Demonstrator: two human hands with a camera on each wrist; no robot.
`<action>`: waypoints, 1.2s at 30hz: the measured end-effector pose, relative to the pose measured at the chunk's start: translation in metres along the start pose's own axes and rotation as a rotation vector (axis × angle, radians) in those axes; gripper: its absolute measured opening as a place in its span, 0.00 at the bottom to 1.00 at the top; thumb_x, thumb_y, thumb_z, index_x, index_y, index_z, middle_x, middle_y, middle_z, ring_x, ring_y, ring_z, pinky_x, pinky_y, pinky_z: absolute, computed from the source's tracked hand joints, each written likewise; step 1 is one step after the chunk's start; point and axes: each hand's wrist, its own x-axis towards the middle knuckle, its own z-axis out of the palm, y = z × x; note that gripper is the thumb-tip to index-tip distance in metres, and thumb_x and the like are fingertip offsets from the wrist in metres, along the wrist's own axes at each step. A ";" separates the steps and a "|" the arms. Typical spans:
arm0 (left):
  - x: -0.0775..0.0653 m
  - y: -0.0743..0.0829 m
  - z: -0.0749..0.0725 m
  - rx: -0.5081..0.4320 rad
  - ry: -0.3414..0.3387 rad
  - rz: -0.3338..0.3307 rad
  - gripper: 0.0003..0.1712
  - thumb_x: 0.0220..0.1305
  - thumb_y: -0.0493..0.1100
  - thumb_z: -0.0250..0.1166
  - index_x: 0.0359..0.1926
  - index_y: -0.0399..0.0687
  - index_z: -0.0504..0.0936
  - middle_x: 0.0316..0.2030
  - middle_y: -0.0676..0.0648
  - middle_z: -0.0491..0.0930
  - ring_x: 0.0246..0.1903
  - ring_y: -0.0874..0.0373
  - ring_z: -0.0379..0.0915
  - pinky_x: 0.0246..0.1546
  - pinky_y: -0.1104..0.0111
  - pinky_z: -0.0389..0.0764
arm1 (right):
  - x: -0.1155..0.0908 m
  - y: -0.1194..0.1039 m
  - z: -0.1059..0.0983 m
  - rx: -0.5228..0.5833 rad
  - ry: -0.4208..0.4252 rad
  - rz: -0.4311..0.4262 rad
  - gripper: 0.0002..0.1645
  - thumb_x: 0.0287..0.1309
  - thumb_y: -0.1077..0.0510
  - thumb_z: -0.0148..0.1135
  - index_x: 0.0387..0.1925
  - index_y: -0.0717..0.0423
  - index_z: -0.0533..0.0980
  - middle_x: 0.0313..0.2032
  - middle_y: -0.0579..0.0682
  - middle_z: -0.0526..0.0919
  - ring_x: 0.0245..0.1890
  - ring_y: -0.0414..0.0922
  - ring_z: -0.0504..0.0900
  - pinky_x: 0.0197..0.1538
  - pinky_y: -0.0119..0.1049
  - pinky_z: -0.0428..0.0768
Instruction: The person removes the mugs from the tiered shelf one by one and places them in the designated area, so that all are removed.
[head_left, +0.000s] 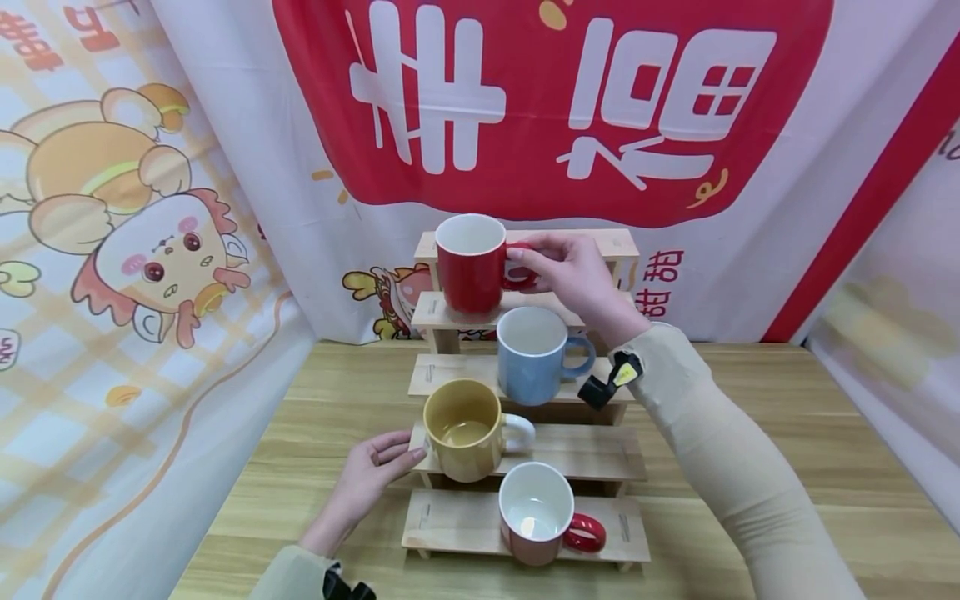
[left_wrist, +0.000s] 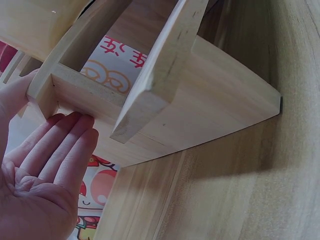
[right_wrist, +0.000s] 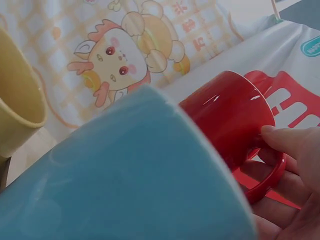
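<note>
My right hand (head_left: 566,271) grips the handle of a red mug (head_left: 471,271), white inside and upright at an upper step of the wooden tiered rack (head_left: 592,450). Whether its base touches the step cannot be told. In the right wrist view thumb and fingers close round the red mug's handle (right_wrist: 270,180). A light blue mug (head_left: 531,354) stands one step below, near my right wrist. My left hand (head_left: 375,471), fingers fairly straight, touches the rack's left side, beside a yellow mug (head_left: 461,433) with a white handle. Its fingertips (left_wrist: 82,120) meet the side panel.
A mug with a white inside and red handle (head_left: 536,512) sits on the lowest step. The rack stands on a wood-grain table (head_left: 300,408). Printed cloth (head_left: 247,125) hangs behind and along the sides, close to the rack's top.
</note>
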 end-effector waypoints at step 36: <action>-0.001 0.000 0.002 -0.002 0.009 0.022 0.31 0.61 0.42 0.75 0.60 0.30 0.77 0.49 0.36 0.85 0.47 0.48 0.84 0.47 0.66 0.85 | -0.066 -0.019 -0.127 -0.164 0.293 0.096 0.37 0.56 0.35 0.69 0.64 0.47 0.79 0.59 0.49 0.81 0.54 0.47 0.82 0.46 0.30 0.84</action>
